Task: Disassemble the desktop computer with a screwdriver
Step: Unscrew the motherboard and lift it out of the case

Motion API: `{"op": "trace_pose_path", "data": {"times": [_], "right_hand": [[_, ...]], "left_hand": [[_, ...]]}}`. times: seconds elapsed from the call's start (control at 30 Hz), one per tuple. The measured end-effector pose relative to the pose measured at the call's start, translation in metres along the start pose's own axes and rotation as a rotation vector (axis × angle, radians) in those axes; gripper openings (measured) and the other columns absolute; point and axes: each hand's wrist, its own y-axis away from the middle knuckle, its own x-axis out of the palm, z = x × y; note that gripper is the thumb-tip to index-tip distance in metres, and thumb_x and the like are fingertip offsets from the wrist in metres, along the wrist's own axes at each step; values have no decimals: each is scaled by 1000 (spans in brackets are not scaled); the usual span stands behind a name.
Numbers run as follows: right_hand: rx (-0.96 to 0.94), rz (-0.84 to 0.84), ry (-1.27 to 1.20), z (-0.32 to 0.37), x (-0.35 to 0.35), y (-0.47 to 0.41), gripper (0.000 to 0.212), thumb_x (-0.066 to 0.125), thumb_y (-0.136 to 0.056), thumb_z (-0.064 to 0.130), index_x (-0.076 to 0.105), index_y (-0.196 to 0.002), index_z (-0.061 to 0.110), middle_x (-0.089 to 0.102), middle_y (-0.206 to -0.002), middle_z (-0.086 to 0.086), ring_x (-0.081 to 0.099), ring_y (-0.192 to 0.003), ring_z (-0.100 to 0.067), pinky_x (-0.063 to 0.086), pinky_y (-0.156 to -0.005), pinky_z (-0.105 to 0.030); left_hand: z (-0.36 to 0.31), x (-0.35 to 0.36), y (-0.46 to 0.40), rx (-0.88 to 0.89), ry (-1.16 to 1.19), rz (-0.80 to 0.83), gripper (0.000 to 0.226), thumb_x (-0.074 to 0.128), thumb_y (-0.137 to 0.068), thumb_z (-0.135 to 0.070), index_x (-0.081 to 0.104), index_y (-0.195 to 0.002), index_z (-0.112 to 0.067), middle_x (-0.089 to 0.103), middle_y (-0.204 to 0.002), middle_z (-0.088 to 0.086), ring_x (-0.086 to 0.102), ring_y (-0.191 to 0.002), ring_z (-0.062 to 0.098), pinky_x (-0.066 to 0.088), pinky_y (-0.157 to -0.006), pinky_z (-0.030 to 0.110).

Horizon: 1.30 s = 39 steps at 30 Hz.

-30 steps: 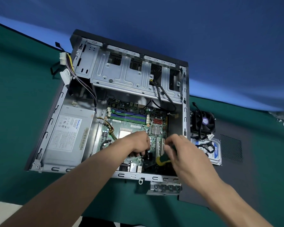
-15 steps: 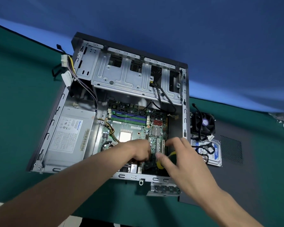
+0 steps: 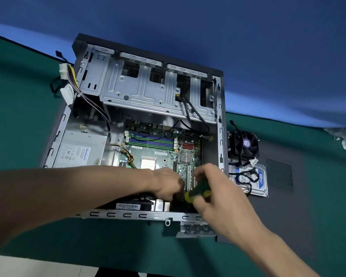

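- My right hand is curled around the green-and-yellow handle of the screwdriver, the butt pointing back at me and the shaft angled down into the case; the tip is hidden beneath my hands, so I cannot tell which screw it sits on.
- My left hand, just beside the handle, has its fingers bent down against the motherboard; whether they pinch anything or only brace there I cannot tell. I judge it is there to steady the tool near its tip.
- The board beneath both hands is green and densely studded: a finned metal heatsink just beyond my knuckles, pale expansion slots running between my two hands, blue and green memory sockets farther off.
- The desktop computer case lies on its side, open upward, so I can work straight down. Its bare pressed-steel walls are ribbed and slotted.
- Beyond my left forearm sits the boxy grey power supply, with bundled coloured wires trailing out over the far corner.
- Past my right hand, outside the case wall, the black cooler fan and a hard drive with a blue label rest on the dark perforated side panel, already out and kept clear of the work.
- Everything sits on a green mat, likely for a soft surface.
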Motion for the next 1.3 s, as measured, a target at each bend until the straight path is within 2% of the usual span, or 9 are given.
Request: {"op": "trace_pose_path", "data": {"times": [0.13,0.2,0.27,0.4,0.5,0.67,0.87,1.1,1.3], "right_hand": [[5,-22,22,-2,-2,-1,14,47,-87,48,42,-95,37,53,-92,14,54,-77,-9,43,-68,-32],[-4,-2,5,-3,-4,-4,8,48,-90,35,44,-96,36,48,-97,14,52,-81,-12,41,-73,-32],[-18,32,31,-4,-5,-4,21,54,-84,28,41,-99,35,41,-98,15,50,-82,-13,42,-74,-31],[-2,-5,42,-2,-7,-2,6,47,-91,37,44,-95,33,44,-94,13,52,-81,-14,42,-73,-33],[1,25,87,-5,-7,-1,22,55,-83,22,39,-95,32,37,-95,13,45,-77,-13,32,-65,-25],[89,33,235,-7,-8,1,24,54,-81,33,34,-94,31,36,-96,10,43,-72,-17,30,-60,-29],[64,18,208,-4,-6,4,22,54,-80,34,38,-96,33,38,-96,9,44,-74,-16,30,-60,-29],[68,-48,167,-9,-15,6,21,55,-78,36,39,-92,36,40,-95,12,47,-73,-12,29,-60,-29],[111,-114,181,-16,-20,8,21,55,-77,36,37,-86,38,42,-94,13,49,-75,-12,30,-60,-29]], "left_hand": [[5,1,2,128,-82,-60,15,53,-89,-18,64,-83,-9,54,-67,1,54,-66,17,47,-65,26],[6,1,1,169,-72,-66,16,55,-89,-20,65,-83,-9,48,-62,-3,50,-63,16,48,-66,26],[7,2,-1,158,3,-47,16,58,-89,-23,68,-91,-10,48,-62,-6,47,-62,14,38,-57,19],[10,6,-9,123,123,-35,9,60,-87,-16,66,-91,-10,41,-58,-9,47,-60,13,28,-47,14],[10,8,-11,166,171,-25,15,61,-88,-18,69,-99,-12,53,-64,-10,51,-62,8,29,-49,11],[12,11,-14,130,253,-14,20,64,-86,-14,71,-105,-16,72,-97,-6,54,-71,-2,26,-51,5],[2,-3,-24,120,101,90,11,68,-83,-22,66,-87,-11,48,-64,-7,48,-63,12,36,-51,20],[-1,-1,-23,158,68,62,12,65,-84,-18,70,-94,-12,54,-73,-5,50,-71,14,40,-64,23],[-2,3,-23,71,195,90,8,61,-83,-7,69,-84,-9,60,-74,-3,54,-67,12,36,-52,17]]}}
